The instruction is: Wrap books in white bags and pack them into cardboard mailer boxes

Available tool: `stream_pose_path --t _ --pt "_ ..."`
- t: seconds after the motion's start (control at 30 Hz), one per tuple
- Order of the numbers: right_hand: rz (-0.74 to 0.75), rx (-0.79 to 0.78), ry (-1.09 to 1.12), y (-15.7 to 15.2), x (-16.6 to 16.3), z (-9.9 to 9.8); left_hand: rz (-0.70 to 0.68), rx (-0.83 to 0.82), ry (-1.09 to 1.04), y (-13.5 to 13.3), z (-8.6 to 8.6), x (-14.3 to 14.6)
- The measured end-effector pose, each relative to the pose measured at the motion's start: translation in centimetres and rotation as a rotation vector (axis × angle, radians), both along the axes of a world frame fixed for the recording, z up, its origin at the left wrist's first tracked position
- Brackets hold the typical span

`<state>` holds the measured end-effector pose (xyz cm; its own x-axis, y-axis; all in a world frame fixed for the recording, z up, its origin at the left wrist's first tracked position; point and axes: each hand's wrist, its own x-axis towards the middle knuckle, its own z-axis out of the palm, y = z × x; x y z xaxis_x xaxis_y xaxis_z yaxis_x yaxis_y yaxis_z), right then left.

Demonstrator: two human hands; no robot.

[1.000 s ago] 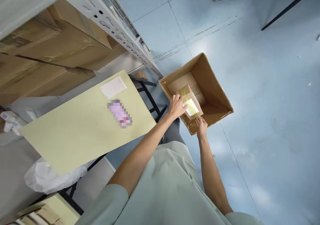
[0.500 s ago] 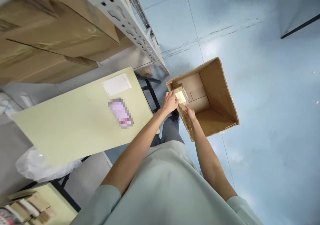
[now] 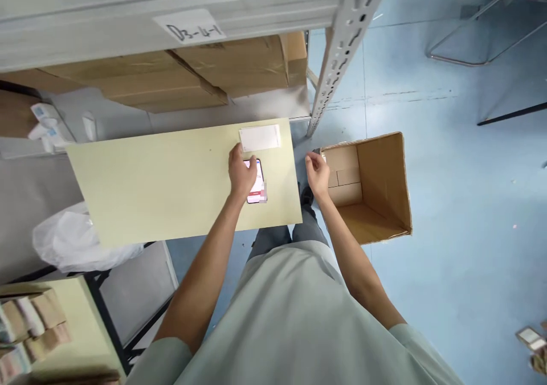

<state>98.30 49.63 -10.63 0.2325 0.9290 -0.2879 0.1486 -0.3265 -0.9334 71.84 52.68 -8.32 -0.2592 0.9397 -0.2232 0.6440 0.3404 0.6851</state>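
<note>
My left hand (image 3: 242, 174) is over the pale yellow table, at the left edge of a phone (image 3: 256, 187) with a lit screen. Its thumb and fingers are apart and nothing is held between them. A white sheet of paper (image 3: 260, 138) lies just beyond the phone. My right hand (image 3: 317, 174) is at the near-left rim of an open cardboard box (image 3: 382, 185) on the floor. Its fingers are curled together; a small dark bit shows by the fingertips, too small to name. The box's left inner side is partly hidden by this hand.
A metal shelf (image 3: 337, 54) with large cartons (image 3: 252, 63) rises past the table (image 3: 171, 185). A white plastic bag (image 3: 81, 240) hangs at the table's left. Metal chair legs (image 3: 459, 60) stand at upper right. Small packets (image 3: 47, 311) are on another table at lower left.
My left hand has left the small labelled box inside the carton and moved left to the phone. My right hand has drawn to the carton's rim. The view has turned toward the table.
</note>
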Motion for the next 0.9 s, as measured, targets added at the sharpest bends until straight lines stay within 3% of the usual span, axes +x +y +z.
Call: stream_pose_path --t 0.1,0.23,0.47,0.7,0.8,0.9 --pt "0.106 0.084 -0.061 4.3 -3.6 -0.3 0.047 -0.016 -0.081 2.2 -2.4 -2.9" --pt "0.145 0.068 -0.132 7.8 -7.1 -2.2 -0.018 0.011 -0.19 3.5 -4.2 -3.5" --pt "0.126 -0.005 -0.262 7.3 -9.7 -2.2 -0.122 -0.073 -0.229 2.9 -2.8 -3.1" --pt "-0.023 -0.044 -0.357 7.4 -9.6 -1.7 -0.274 -0.039 -0.291 3.7 -2.0 -3.9" --pt "-0.053 -0.049 -0.349 7.8 -9.9 -1.8 -0.131 -0.112 -0.438 4.7 -2.0 -3.4" --pt "-0.066 -0.07 -0.407 8.1 -10.6 -1.7 0.188 -0.243 -0.659 6.0 -2.1 -2.9"
